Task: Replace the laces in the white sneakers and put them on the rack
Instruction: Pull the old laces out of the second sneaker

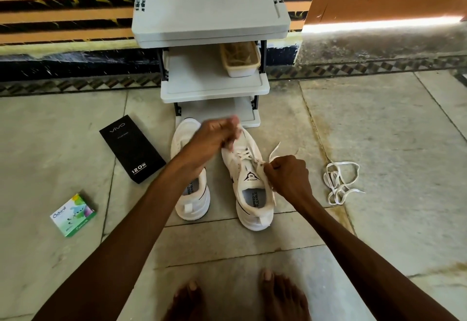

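Two white sneakers stand side by side on the floor before the grey rack [214, 88], toes toward it. The left sneaker [193, 194] has no lace that I can see. The right sneaker [252, 189] is partly laced with a white lace [246, 155]. My left hand [214, 136], blurred, pinches the lace above the shoe's toe end. My right hand [288, 174] grips the shoe's right eyelet flap and a lace end [274, 150] that sticks up from it. A loose white lace [338, 181] lies tangled on the floor to the right.
A black phone box [132, 148] and a small green box [73, 215] lie on the floor at left. A beige container [240, 61] sits on the rack's middle shelf. My bare feet [235, 298] are at the bottom edge. A striped wall is behind.
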Demonstrator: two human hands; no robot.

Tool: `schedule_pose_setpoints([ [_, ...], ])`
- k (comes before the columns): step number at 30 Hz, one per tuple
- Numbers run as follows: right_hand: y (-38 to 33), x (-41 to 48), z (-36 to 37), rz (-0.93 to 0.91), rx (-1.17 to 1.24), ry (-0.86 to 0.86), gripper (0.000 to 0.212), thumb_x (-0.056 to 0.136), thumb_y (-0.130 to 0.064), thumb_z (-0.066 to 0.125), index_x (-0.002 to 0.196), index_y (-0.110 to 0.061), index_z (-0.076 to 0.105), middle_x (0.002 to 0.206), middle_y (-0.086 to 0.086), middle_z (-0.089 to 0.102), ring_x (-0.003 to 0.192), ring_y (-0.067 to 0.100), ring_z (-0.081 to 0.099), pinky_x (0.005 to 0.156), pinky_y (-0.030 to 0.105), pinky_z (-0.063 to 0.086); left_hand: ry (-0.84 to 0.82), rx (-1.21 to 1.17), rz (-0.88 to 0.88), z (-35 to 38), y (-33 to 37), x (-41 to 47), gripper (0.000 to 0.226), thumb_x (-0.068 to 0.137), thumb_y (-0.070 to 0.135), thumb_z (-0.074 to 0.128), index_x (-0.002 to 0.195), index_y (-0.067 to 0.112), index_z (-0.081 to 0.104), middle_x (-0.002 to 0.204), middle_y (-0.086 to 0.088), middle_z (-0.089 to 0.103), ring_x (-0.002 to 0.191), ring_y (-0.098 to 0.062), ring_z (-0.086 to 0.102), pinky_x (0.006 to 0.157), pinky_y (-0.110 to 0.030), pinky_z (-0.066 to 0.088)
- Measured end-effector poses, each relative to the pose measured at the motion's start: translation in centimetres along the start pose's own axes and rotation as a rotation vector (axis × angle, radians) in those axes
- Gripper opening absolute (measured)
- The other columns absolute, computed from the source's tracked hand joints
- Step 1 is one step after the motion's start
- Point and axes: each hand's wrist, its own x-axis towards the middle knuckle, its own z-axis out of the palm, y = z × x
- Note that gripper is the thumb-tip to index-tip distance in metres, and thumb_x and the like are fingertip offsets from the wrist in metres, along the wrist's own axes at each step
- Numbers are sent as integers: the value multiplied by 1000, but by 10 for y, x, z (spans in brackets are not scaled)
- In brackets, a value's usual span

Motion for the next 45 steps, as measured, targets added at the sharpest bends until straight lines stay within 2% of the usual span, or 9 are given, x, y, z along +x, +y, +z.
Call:
schedule_pose_setpoints([
  [4,1,-1,-1,14,2,14,39,91,-29,59,68,2,67,61,17,65,62,28,62,60,34,47,113,-757,59,-5,2,5,17,97,24,49,89,12,58,93,-2,68,98,-16,67,96,-29,50],
  [6,0,-1,-1,24,21,-3,39,91,-29,59,67,1,67,61,17,65,60,27,62,59,34,48,121,-740,11,-7,-9,4,18,102,19,43,101,13,60,93,-2,66,90,-16,67,93,-32,50],
  [11,-5,-3,1,33,6,-10,41,91,-28,59,63,1,62,57,15,62,52,24,54,51,29,39,84,717,-3,6,-32,11,36,91,40,65,120,19,65,119,4,60,101,-16,61,85,-27,45],
  [16,-7,-4,2,18,-53,-12,40,94,-32,56,67,-3,64,60,11,63,55,22,53,54,30,37,-60,1311,-9,32,-44,14,37,93,40,60,121,17,68,119,-10,59,108,-27,58,88,-33,46],
  [21,-5,-3,6,12,-59,18,37,93,-31,56,70,-3,65,60,10,63,55,24,58,57,36,47,153,468,-1,32,-27,17,22,92,6,61,75,17,70,89,5,58,84,-6,59,74,-17,42],
  [27,-2,-2,7,39,-40,11,35,93,-31,56,75,-4,69,64,11,67,61,25,62,57,32,46,353,-476,14,-2,-18,2,28,101,9,44,77,15,56,78,3,61,78,-14,59,84,-30,49],
  [31,-3,-4,6,54,-14,13,33,93,-32,58,80,-4,69,70,10,69,66,24,64,55,30,42,438,91,-24,-14,-9,-4,22,100,25,52,83,22,66,81,6,62,75,-9,56,75,-26,44],
  [37,-17,4,2,-168,-97,-101,28,91,-18,58,117,-25,61,108,1,63,91,22,63,70,31,50,403,1133,-80,3,-21,-17,51,92,46,58,132,15,50,144,-10,35,132,-30,34,105,-41,34],
  [45,-27,16,4,-410,-434,-290,56,83,-17,67,133,-27,44,115,4,55,87,31,64,72,43,56,307,1141,-65,43,-50,-24,54,91,38,60,128,11,32,113,-11,66,102,-30,63,70,-34,44],
])
